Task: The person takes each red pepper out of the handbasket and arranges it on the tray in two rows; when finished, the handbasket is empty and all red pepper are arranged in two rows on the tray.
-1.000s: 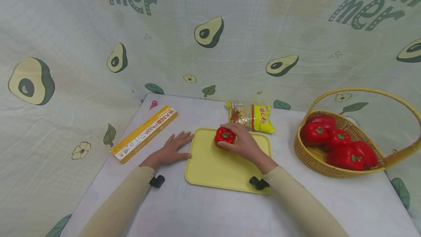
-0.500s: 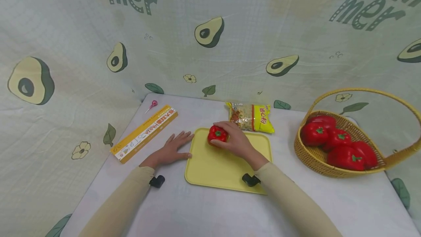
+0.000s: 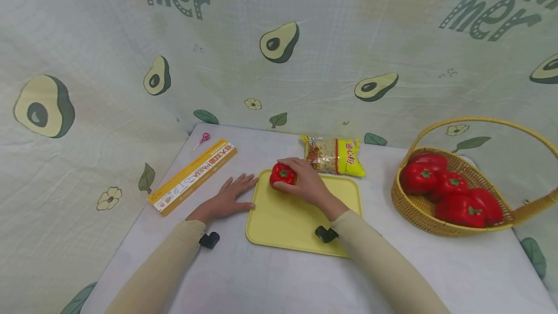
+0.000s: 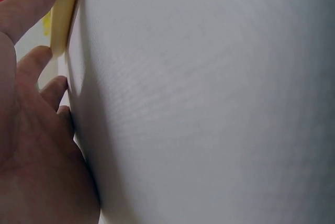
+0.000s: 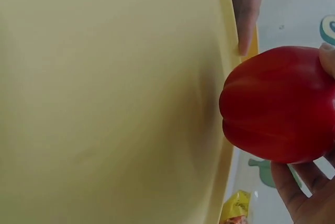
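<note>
My right hand [image 3: 305,183] grips a red bell pepper [image 3: 282,175] with a green stem, over the far left corner of the yellow tray [image 3: 296,222]. In the right wrist view the pepper [image 5: 280,103] sits between thumb and fingers, a small gap seeming to part it from the tray surface [image 5: 104,98]. My left hand [image 3: 228,198] lies with spread fingers on the table, its thumb and index fingertip at the tray's left edge. Seen from the left wrist, the thumb [image 4: 31,4] touches the tray's side [image 4: 65,14].
A wicker basket [image 3: 411,212] with a tall handle holds several red bell peppers at the right. Behind the tray lies a yellow pasta bag [image 3: 333,155]. A long pasta box [image 3: 192,177] lies left of my left hand, with a pink lollipop [image 3: 205,136] beyond it.
My right hand has moved left across the tray with the bell pepper in its grip, toward the far left corner. The left hand has stayed in place.
</note>
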Tool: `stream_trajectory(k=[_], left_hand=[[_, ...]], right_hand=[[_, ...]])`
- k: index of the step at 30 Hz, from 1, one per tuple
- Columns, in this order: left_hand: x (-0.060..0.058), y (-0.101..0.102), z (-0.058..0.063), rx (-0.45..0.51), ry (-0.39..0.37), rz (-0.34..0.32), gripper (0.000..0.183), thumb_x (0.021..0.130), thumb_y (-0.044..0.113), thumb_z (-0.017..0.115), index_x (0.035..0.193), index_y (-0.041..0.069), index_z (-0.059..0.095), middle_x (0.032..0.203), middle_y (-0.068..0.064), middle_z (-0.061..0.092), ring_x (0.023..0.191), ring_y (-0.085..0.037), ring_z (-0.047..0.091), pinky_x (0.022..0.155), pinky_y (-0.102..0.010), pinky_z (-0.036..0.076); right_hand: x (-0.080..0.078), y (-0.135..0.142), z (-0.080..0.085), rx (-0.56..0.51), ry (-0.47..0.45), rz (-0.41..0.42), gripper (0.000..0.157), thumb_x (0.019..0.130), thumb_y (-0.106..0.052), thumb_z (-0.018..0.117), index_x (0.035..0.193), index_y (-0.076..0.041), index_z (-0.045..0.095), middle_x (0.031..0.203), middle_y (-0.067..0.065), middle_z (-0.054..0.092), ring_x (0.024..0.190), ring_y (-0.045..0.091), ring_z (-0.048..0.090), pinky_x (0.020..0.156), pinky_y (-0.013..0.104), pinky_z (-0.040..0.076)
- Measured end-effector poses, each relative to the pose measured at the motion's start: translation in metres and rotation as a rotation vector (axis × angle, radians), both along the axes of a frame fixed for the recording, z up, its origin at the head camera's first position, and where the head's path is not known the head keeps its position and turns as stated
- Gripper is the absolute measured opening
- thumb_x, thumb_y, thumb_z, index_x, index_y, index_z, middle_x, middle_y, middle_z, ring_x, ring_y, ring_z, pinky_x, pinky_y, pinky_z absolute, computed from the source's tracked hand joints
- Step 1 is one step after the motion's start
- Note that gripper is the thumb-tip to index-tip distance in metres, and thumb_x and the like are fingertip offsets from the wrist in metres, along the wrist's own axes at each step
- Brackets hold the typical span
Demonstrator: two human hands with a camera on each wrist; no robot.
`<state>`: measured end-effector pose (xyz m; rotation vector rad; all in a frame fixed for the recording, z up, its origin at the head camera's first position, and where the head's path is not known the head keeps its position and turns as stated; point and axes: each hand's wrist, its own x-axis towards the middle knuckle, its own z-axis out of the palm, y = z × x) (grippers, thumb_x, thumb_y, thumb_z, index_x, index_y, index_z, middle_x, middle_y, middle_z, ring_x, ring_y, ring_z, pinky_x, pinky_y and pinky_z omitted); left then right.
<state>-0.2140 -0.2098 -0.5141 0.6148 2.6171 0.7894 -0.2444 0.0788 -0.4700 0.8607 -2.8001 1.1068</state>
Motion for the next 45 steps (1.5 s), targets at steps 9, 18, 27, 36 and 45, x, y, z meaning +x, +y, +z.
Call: stream_trajectory(k=[9, 18, 27, 36, 45], left_hand=[[0.001, 0.001, 0.0, 0.002, -0.014, 0.013, 0.085, 0.094, 0.057, 0.065, 0.163, 0.028, 0.025, 0.17, 0.002, 0.017, 0.158, -0.024, -0.001, 0.124, -0.052, -0.008], [0.0, 0.001, -0.004, -0.006, -0.011, 0.005, 0.085, 0.094, 0.058, 0.064, 0.163, 0.029, 0.024, 0.17, 0.002, 0.017, 0.158, -0.024, -0.001, 0.124, -0.053, -0.008], [0.0, 0.001, -0.003, -0.013, -0.004, 0.014, 0.086, 0.092, 0.058, 0.065, 0.163, 0.032, 0.024, 0.17, 0.003, 0.017, 0.158, -0.024, -0.001, 0.124, -0.053, -0.007], [0.0, 0.002, 0.0, -0.018, -0.004, 0.016, 0.085, 0.093, 0.056, 0.066, 0.163, 0.03, 0.024, 0.17, 0.001, 0.017, 0.158, -0.025, 0.0, 0.124, -0.053, -0.008], [0.0, 0.002, -0.001, -0.022, -0.007, 0.013, 0.086, 0.093, 0.058, 0.064, 0.163, 0.031, 0.023, 0.17, 0.002, 0.016, 0.158, -0.024, -0.001, 0.124, -0.053, -0.007]], right_hand=[[-0.005, -0.01, 0.001, -0.008, 0.002, 0.013, 0.062, 0.089, -0.051, 0.075, 0.143, -0.025, 0.057, 0.143, -0.001, 0.056, 0.124, 0.02, 0.052, 0.098, 0.043, 0.054], [-0.006, -0.019, -0.005, 0.006, -0.03, 0.017, 0.065, 0.09, -0.047, 0.076, 0.145, -0.02, 0.056, 0.146, 0.002, 0.054, 0.127, 0.023, 0.051, 0.098, 0.043, 0.054], [-0.007, -0.023, -0.005, 0.008, -0.068, 0.01, 0.068, 0.091, -0.045, 0.075, 0.151, -0.024, 0.05, 0.146, 0.003, 0.055, 0.127, 0.023, 0.051, 0.1, 0.041, 0.053], [-0.009, -0.024, -0.007, -0.018, -0.107, 0.006, 0.069, 0.091, -0.045, 0.075, 0.151, -0.023, 0.049, 0.147, 0.003, 0.054, 0.128, 0.024, 0.051, 0.104, 0.042, 0.051], [-0.011, -0.023, -0.011, -0.022, -0.105, 0.014, 0.073, 0.092, -0.046, 0.074, 0.154, -0.018, 0.046, 0.149, 0.005, 0.052, 0.131, 0.026, 0.051, 0.107, 0.045, 0.048]])
